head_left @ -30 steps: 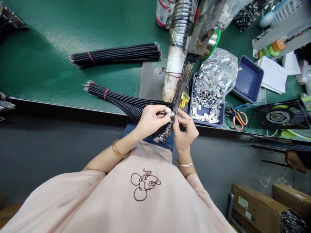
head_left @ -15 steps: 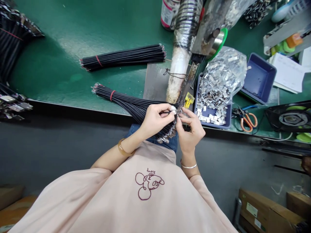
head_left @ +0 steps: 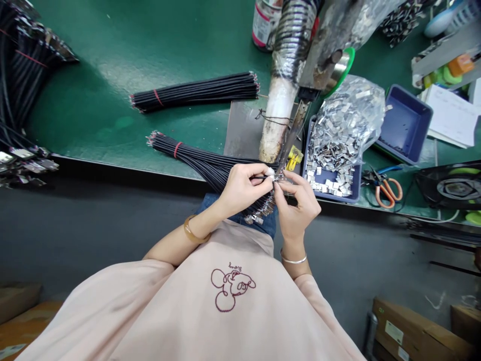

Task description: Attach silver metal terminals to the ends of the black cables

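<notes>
My left hand (head_left: pixel 246 185) pinches the end of a black cable near the bench's front edge. Close against it, my right hand (head_left: pixel 298 203) has thumb and finger pinched on a small metal connector (head_left: pixel 278 177) at the cable end, partly hidden by the fingers. Beneath the left hand lies a bundle of black cables (head_left: pixel 195 156) tied with a red band, its near ends carrying metal connectors (head_left: pixel 255 219) and hanging over the edge. A metal strip (head_left: pixel 295 128) from a clamped fixture slants down to just above the fingertips.
A blue tray (head_left: pixel 355 183) with a bag of metal connectors (head_left: pixel 343 120) stands to the right, then pliers (head_left: pixel 389 193) and a second blue tray (head_left: pixel 408 123). Another cable bundle (head_left: pixel 199 91) lies behind. A wrapped duct (head_left: pixel 280 105) comes down close to the hands. More cables (head_left: pixel 26 60) are piled left.
The whole view has shifted slightly, so everything sits a little further right and lower. Both hands keep their pinch at the cable end, with hardly any movement between them.
</notes>
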`<act>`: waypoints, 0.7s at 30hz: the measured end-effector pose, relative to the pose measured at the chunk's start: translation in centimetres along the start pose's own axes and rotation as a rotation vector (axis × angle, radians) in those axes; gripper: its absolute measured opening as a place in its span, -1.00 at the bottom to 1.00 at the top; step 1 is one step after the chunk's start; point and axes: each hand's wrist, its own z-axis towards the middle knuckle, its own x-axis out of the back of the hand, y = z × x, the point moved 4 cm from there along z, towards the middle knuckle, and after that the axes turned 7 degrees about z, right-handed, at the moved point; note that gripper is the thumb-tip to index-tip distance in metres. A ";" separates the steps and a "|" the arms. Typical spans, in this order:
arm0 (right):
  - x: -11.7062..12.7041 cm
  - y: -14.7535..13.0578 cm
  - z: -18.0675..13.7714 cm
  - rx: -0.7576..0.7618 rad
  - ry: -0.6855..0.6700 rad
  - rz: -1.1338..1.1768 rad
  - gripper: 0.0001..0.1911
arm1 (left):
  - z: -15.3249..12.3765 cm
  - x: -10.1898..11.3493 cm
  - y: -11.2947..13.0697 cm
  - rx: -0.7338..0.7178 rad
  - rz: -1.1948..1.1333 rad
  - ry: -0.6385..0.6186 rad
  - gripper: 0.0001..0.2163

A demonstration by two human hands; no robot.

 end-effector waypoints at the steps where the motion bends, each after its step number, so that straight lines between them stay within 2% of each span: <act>1: 0.0 0.0 -0.1 -0.002 -0.002 0.009 -0.90 | 0.0 0.0 0.0 0.004 -0.003 -0.008 -0.88; 7: 0.1 0.6 -0.5 -0.076 0.007 -0.014 -0.93 | -0.4 -0.3 -0.1 0.059 0.059 -0.064 -0.88; 14: -0.1 -0.1 0.3 -0.030 0.003 -0.053 -0.93 | -0.3 -0.1 0.2 0.016 0.033 -0.018 -0.88; 21: 0.1 0.2 -0.7 -0.026 0.004 -0.003 -0.91 | -0.4 -0.2 0.1 0.024 0.042 -0.101 -0.88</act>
